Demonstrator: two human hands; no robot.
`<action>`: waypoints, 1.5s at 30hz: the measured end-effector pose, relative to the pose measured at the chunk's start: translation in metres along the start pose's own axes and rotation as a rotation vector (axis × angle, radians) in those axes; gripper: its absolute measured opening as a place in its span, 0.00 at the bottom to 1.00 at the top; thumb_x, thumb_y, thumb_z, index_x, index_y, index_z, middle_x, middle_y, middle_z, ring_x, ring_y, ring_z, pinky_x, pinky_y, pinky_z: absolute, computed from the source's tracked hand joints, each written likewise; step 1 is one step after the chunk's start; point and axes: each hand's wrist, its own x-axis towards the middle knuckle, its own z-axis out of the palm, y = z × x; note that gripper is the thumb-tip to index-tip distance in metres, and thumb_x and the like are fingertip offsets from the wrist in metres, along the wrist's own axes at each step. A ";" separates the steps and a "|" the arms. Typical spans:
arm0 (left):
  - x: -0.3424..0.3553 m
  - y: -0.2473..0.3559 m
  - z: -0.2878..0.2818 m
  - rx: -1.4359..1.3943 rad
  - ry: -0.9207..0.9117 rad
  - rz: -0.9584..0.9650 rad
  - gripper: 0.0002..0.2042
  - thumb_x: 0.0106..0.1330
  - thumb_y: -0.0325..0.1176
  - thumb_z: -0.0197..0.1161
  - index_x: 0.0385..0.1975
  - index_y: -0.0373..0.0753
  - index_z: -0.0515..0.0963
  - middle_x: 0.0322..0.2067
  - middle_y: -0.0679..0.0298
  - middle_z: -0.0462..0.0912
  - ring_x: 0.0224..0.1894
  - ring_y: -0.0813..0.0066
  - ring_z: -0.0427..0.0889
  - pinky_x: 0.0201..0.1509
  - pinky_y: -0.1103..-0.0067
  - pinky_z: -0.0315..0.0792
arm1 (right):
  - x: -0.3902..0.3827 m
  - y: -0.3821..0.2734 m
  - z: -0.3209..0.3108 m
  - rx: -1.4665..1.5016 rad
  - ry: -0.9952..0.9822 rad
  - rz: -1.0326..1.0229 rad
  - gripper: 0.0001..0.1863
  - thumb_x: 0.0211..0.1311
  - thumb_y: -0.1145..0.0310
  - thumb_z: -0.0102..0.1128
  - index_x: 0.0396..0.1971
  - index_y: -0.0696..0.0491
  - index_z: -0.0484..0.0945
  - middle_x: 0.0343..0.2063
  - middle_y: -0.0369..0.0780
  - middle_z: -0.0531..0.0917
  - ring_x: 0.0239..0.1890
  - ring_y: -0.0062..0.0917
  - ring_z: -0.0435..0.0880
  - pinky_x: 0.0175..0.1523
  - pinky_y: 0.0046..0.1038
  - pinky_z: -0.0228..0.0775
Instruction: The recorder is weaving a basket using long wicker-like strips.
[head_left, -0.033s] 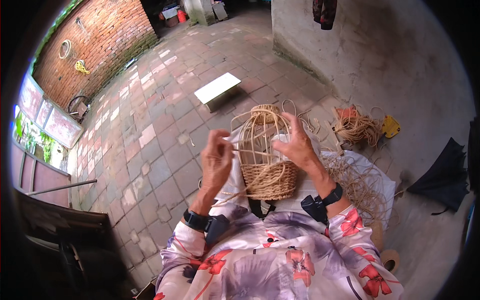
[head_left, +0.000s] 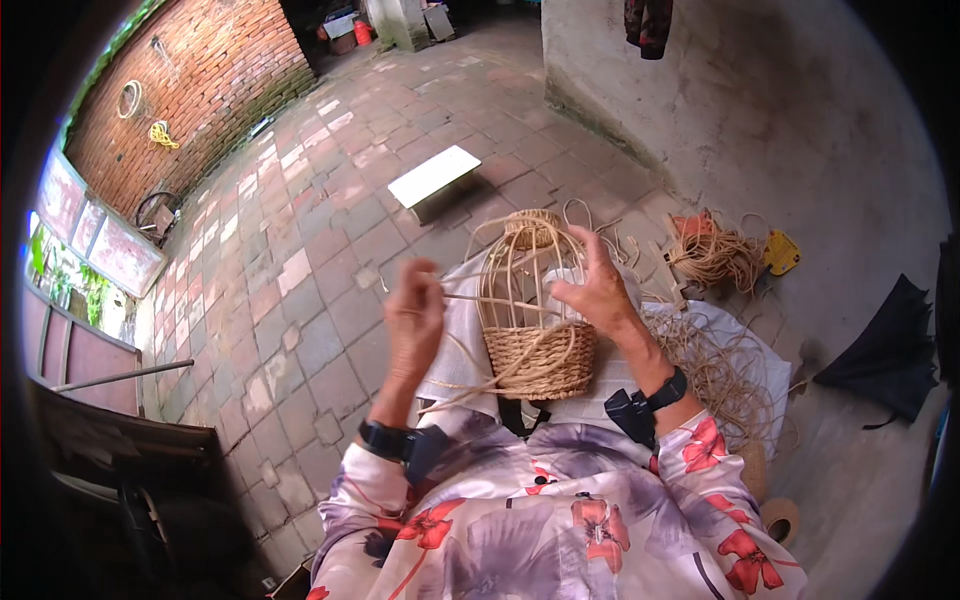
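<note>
A woven basket (head_left: 540, 362) rests on my lap. Its lower part is a tight tan weave, and bare upright ribs rise from it toward a small woven end piece (head_left: 532, 228). My left hand (head_left: 412, 312), slightly blurred, is left of the basket with its fingers pinched on a tan strand (head_left: 470, 298) that runs taut to the ribs. My right hand (head_left: 600, 292) cups the ribs on the right side, thumb and forefinger curved against them; its other fingers are partly hidden. Loose strand ends cross the basket's front and trail left over a pale cloth (head_left: 455, 385).
Right of me lie a coil of tan cord (head_left: 715, 262), a yellow item (head_left: 782, 252) and tangled strands on a white sheet (head_left: 765, 350). A folded black umbrella (head_left: 880, 350) leans by the wall. A low white-topped bench (head_left: 435, 177) stands ahead on the paving.
My left hand has moved left, away from the basket, drawing the strand out straight. My right hand has stayed almost still on the ribs.
</note>
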 end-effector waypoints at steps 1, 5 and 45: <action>0.010 -0.008 -0.018 -0.021 0.105 -0.038 0.10 0.66 0.21 0.52 0.45 0.40 0.71 0.22 0.72 0.72 0.23 0.85 0.70 0.27 0.84 0.66 | 0.001 0.009 -0.002 0.070 0.016 0.016 0.39 0.46 0.65 0.65 0.61 0.55 0.61 0.58 0.51 0.69 0.62 0.43 0.68 0.65 0.37 0.62; 0.033 -0.085 -0.177 0.512 0.202 0.088 0.17 0.61 0.20 0.48 0.48 0.44 0.73 0.30 0.66 0.75 0.30 0.82 0.73 0.34 0.81 0.68 | -0.003 0.007 -0.011 0.117 -0.025 0.070 0.40 0.45 0.66 0.65 0.62 0.55 0.61 0.58 0.51 0.69 0.63 0.42 0.67 0.66 0.36 0.60; -0.038 -0.150 -0.394 1.038 -0.152 -0.017 0.13 0.67 0.40 0.53 0.37 0.37 0.79 0.26 0.53 0.80 0.32 0.55 0.80 0.38 0.66 0.72 | 0.003 0.023 -0.003 0.182 -0.078 0.146 0.42 0.47 0.59 0.65 0.62 0.58 0.59 0.59 0.54 0.69 0.64 0.43 0.66 0.66 0.36 0.59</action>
